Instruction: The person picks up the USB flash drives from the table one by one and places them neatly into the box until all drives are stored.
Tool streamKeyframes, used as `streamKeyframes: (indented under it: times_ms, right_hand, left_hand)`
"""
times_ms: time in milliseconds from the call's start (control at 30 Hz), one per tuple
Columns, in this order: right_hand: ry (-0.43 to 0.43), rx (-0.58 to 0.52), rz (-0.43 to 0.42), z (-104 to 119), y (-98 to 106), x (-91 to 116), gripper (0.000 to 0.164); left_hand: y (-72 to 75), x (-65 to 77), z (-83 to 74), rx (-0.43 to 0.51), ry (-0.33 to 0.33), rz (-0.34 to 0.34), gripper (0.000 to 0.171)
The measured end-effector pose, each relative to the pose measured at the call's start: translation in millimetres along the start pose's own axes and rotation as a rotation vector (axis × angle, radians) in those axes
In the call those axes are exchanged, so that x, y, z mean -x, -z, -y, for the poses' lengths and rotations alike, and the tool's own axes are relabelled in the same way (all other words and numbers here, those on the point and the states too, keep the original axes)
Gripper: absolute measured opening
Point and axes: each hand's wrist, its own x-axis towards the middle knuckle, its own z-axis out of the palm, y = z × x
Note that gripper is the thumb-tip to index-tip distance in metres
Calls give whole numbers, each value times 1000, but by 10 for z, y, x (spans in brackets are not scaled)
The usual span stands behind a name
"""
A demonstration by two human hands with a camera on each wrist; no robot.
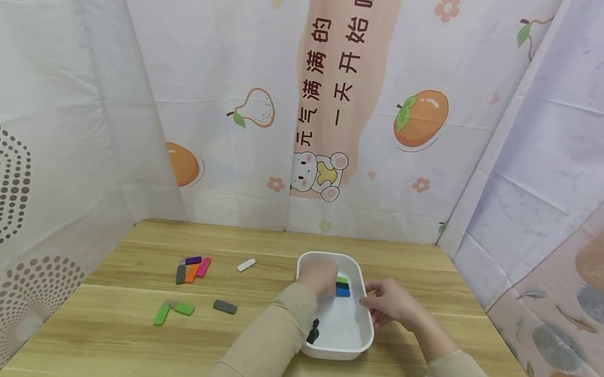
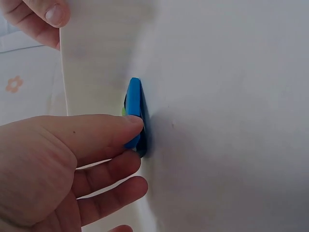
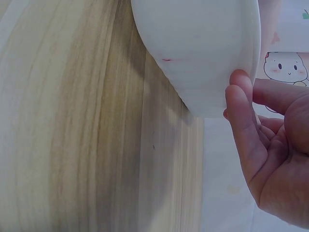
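Inside the white box (image 1: 337, 329), my left hand (image 1: 319, 277) pinches a small flat blue bar (image 2: 133, 99) between thumb and fingers. A dark piece (image 1: 342, 286) and a green piece (image 1: 342, 280) lie right beside the blue bar. The left wrist view has the thumb on the bar's face, with the index finger mostly hidden behind it. My right hand (image 1: 391, 302) holds the box's right rim, fingertips (image 3: 239, 96) on the outer wall. Near the box's front left lies a small black object (image 1: 313, 332), partly hidden by the left sleeve.
Left on the wooden table (image 1: 131, 345) lie purple (image 1: 193, 260), pink (image 1: 203, 267), orange (image 1: 192, 273) and grey (image 1: 181, 274) bars. Nearer are two green bars (image 1: 184, 308) joined by a silvery part, a dark grey bar (image 1: 225, 306) and a white bar (image 1: 246, 264). A printed curtain (image 1: 230, 167) hangs behind.
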Motion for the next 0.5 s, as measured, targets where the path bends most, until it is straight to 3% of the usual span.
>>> streamKeyframes:
  times_ms: [500]
  right_hand:
    - [-4,-1,1,11,1,17,42]
  left_hand:
    - [-3,12,-34,-21,49,19,14]
